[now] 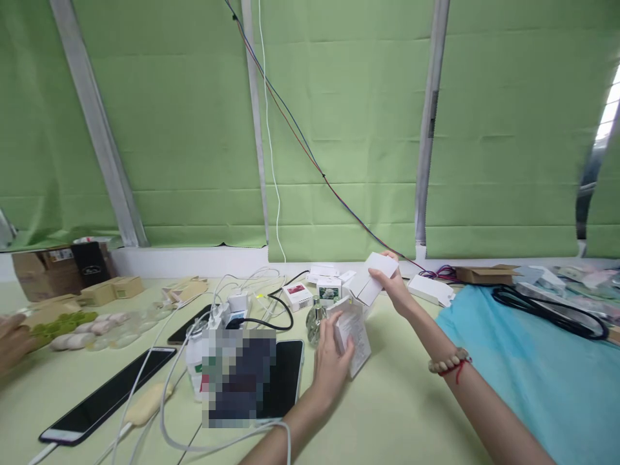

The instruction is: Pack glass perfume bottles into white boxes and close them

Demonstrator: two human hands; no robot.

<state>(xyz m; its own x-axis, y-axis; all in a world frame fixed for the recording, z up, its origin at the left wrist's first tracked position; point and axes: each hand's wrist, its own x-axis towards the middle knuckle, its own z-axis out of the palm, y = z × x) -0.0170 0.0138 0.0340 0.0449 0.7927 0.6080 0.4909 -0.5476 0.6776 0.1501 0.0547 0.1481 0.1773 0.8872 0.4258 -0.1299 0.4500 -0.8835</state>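
My left hand (332,358) is closed around a small white box (354,339) with fine print on its side, held tilted just above or on the table; I cannot tell which. Behind it, my right hand (394,290) pinches a white carton (372,276), with the thumb across its face. The carton's lower end meets the top of the printed box, and whether the two are joined is unclear. Right beside my left fingers stands a clear glass bottle (314,325), partly covered by them.
Small printed boxes (298,297) stand behind the bottle. Phones (109,394), white cables (165,429) and a white bottle (195,361) crowd the left. Blue cloth (523,381) with a black cable (552,313) covers the right. Another person's hand (13,339) shows at far left.
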